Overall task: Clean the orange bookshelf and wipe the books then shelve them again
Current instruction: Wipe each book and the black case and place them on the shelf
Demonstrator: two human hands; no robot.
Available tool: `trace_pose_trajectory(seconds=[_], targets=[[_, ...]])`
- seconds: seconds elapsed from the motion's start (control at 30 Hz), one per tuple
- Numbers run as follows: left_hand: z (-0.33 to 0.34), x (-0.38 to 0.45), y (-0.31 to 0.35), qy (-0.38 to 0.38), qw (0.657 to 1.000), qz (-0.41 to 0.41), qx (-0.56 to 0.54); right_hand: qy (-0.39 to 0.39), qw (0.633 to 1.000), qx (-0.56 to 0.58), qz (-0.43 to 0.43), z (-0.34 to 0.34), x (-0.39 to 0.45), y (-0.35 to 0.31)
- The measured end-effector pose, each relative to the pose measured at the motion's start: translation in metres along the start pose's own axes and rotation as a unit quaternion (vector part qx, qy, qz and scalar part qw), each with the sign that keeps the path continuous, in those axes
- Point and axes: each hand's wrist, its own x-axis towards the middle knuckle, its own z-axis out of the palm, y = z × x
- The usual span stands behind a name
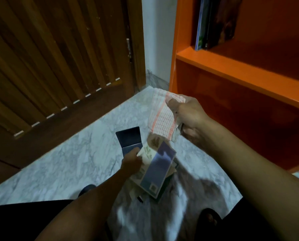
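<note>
Wooden door (55,66) at left, marble floor (61,162) below. Dark blue book (128,140) flat on floor, just beside a pile of books (155,176). Left hand (131,162) down on pile, fingers curled at edge of top book, blurred, so firm grip or mere touch: cannot tell. Striped cloth (162,117) bunched in right hand (188,117), fingers closed tight round it, held above pile. Orange bookshelf (232,73) at right, lower compartment bare, a few shelved books (213,23) upright in upper one. Step judged: book wiping, partway. Next likely: lift one book, bring cloth onto cover, wipe, then stand it on shelf.
</note>
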Motion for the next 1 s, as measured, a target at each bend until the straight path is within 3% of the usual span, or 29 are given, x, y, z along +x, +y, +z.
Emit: trace_pose_trajectory(seconds=[0.13, 0.43, 0.57, 0.67, 0.77, 0.87, 1.0], targets=[[-0.042, 0.008, 0.032, 0.035, 0.998, 0.059, -0.011, 0.048, 0.998, 0.036, -0.001, -0.014, 0.004, -0.003], [-0.164, -0.039, 0.114, 0.048, 0.973, 0.094, -0.207, 0.125, 0.969, 0.194, 0.084, -0.047, 0.009, -0.011], [-0.199, -0.074, 0.134, 0.034, 0.967, 0.122, -0.22, 0.22, 0.973, 0.044, -0.05, -0.049, 0.007, -0.013], [-0.208, -0.097, 0.137, 0.006, 0.974, 0.135, -0.185, 0.26, 0.947, -0.08, -0.169, -0.048, 0.006, -0.01], [-0.202, -0.115, 0.143, -0.011, 0.973, 0.144, -0.183, 0.209, 0.936, -0.164, -0.232, -0.039, 0.005, -0.007], [-0.191, -0.116, 0.153, 0.009, 0.964, 0.154, -0.218, 0.172, 0.921, -0.257, -0.235, -0.024, 0.006, 0.003], [-0.183, -0.107, 0.161, 0.036, 0.951, 0.125, -0.282, 0.11, 0.914, -0.293, -0.26, -0.011, -0.004, 0.013]])
